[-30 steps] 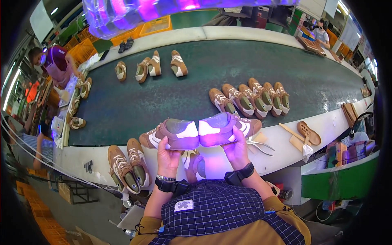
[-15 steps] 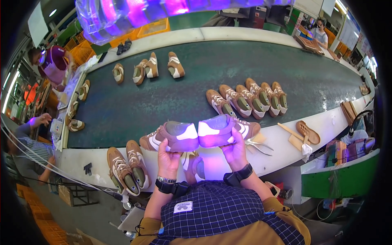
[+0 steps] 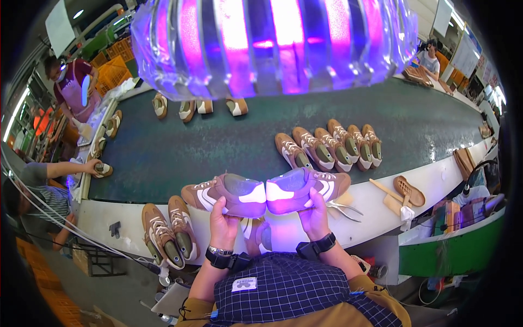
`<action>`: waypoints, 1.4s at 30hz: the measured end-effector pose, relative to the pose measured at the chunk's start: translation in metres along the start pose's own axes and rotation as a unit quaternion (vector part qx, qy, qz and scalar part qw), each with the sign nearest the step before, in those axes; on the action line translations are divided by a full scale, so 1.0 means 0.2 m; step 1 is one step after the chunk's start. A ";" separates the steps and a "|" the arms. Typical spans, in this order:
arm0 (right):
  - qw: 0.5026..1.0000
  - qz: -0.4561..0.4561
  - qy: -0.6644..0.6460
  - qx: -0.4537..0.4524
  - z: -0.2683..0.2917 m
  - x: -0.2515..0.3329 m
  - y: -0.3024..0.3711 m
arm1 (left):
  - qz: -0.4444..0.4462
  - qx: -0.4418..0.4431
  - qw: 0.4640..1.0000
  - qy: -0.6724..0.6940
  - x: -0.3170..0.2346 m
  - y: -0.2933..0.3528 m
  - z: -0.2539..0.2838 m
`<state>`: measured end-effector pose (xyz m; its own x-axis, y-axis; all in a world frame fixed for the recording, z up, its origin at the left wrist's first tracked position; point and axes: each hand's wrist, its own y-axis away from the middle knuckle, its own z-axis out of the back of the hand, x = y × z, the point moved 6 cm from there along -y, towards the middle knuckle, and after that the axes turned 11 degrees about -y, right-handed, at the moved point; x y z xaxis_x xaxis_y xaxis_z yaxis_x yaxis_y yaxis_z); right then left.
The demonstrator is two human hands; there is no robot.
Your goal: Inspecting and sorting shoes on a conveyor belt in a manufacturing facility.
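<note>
Two brown suede sneakers with white stripes are held up heel to heel under violet light, their white heel patches side by side. My left hand (image 3: 223,224) is closed around the left sneaker (image 3: 226,195), thumb up along its side. My right hand (image 3: 314,219) grips the right sneaker (image 3: 306,188) the same way. Below and between them, another sneaker (image 3: 252,231) is partly hidden behind my hands and apron. On the white ledge to my left stands a pair of laced brown sneakers (image 3: 165,231).
A glowing violet lamp (image 3: 272,52) hangs over the green conveyor belt (image 3: 218,141). Several sneakers (image 3: 333,144) stand on the belt. Pliers (image 3: 347,210), a wooden-handled tool (image 3: 388,177) and a loose brown sole (image 3: 409,191) lie right on the ledge (image 3: 370,223). Co-workers are at left and far right.
The lamp now fills more of the upper view, and the scene has shifted down slightly. At left, a co-worker's hand has reached onto a sneaker. My hands keep both sneakers heel to heel.
</note>
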<state>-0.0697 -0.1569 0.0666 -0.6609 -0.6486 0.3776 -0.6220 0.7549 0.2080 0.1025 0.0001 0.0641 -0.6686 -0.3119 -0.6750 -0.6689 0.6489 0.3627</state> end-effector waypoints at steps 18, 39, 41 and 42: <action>0.998 -0.063 0.008 -0.012 0.14 0.00 0.01 | 0.026 0.008 1.000 0.009 0.03 -0.04 0.10; 0.978 -0.177 -0.028 -0.110 0.65 0.16 0.23 | -0.157 -0.091 0.795 -0.579 -0.16 -0.12 0.27; 0.974 -0.190 -0.029 -0.121 0.68 0.16 0.21 | -0.075 0.004 0.829 -0.554 0.02 -0.22 0.10; 0.975 -0.194 -0.037 -0.098 0.68 0.17 0.20 | -0.026 0.040 0.846 -0.531 0.13 -0.26 0.04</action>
<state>-0.1748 -0.1620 -0.0354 -0.4250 -0.8888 0.1714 -0.7442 0.4509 0.4929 0.1228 -0.0363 0.0236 0.0597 0.4302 -0.9007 -0.6359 0.7120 0.2979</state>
